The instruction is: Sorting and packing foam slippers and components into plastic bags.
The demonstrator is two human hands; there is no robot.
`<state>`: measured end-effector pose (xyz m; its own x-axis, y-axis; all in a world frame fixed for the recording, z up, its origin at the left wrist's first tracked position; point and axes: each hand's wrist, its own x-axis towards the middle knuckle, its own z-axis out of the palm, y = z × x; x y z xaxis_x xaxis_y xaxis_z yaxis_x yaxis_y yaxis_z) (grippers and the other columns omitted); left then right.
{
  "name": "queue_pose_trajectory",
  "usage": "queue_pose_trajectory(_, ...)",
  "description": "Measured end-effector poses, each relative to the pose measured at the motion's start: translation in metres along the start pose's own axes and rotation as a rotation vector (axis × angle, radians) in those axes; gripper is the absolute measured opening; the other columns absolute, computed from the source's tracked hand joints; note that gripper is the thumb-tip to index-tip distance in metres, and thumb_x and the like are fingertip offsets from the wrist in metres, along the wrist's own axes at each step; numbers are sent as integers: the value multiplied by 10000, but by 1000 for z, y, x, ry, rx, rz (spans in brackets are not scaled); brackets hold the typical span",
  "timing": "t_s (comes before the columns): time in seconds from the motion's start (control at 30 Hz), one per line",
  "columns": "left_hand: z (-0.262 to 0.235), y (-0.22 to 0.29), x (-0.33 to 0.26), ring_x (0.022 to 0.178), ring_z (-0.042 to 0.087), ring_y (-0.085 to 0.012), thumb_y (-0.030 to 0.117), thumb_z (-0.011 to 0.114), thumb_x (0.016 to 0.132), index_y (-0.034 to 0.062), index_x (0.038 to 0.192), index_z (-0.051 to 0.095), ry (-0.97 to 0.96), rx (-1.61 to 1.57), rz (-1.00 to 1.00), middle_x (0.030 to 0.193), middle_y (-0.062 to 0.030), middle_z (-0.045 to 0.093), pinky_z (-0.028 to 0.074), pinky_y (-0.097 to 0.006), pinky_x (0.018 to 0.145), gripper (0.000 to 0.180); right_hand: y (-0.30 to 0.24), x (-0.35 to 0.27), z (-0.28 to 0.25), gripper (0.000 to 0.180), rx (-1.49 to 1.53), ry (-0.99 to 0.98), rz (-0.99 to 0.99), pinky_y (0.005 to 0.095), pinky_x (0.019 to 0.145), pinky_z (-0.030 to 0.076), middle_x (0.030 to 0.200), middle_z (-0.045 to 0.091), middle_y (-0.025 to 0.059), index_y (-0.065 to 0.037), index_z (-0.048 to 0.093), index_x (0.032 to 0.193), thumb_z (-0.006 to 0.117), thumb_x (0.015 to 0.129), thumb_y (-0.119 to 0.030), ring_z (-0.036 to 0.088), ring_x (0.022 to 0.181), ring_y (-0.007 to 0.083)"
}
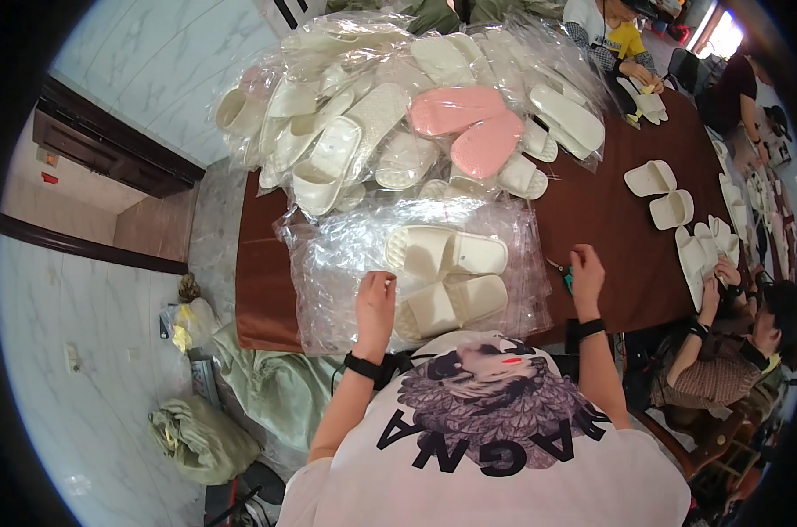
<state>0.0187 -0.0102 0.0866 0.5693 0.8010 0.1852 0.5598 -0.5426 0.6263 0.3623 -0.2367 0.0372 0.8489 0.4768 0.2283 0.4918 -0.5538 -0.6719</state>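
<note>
Pinching the clear plastic bags (346, 255) at their near edge, the left hand (376, 303) has its fingers together. Both cream slippers (447, 279) lie on the bags, mid-frame. Right of them, the right hand (585, 277) rests by small scissors (563, 272); its grip I cannot tell.

- A pair of cream slippers (447, 279) is laid on clear plastic bags (346, 263).
- The bags' left edge is pinched by the left hand (376, 303).
- The right hand (585, 277) is rested right of the slippers.
</note>
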Motion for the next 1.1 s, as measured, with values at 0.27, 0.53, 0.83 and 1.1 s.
queue_pose_trajectory(0.27,52,-40,2,736,666,-224,134,646,844,10,1028,641,-214,-139,-297,830,-125,688,516,-335,674,221,60,-30,-16,385,-461,-149,-39,441,931,441,1196,511,199,-24,551,1191,636,817,-55,489,1112,371)
queue_pose_trajectory(0.53,30,-32,3,730,646,-145,78,604,886,-23,986,661,-52,-475,-434,795,-78,678,510,-283,668,153,31,-31,-17,465,-438,-353,-174,428,919,447,1143,518,196,-32,514,1283,641,839,-84,496,1082,367)
queue_pose_trajectory(0.83,7,-24,2,684,611,-111,94,581,915,-19,987,668,-64,-540,-453,787,-60,677,466,-244,601,160,45,-41,-17,554,-468,-402,-242,417,913,455,1119,529,203,-6,448,1345,627,824,-70,519,1046,368)
queue_pose_trajectory(1.1,-1,-49,15,593,529,-58,132,561,934,20,999,670,-212,-647,-407,754,-29,668,396,-210,520,168,-13,-46,-20,443,1644,-184,697,280,748,496,1051,615,80,-6,476,1312,585,903,-136,594,873,144)
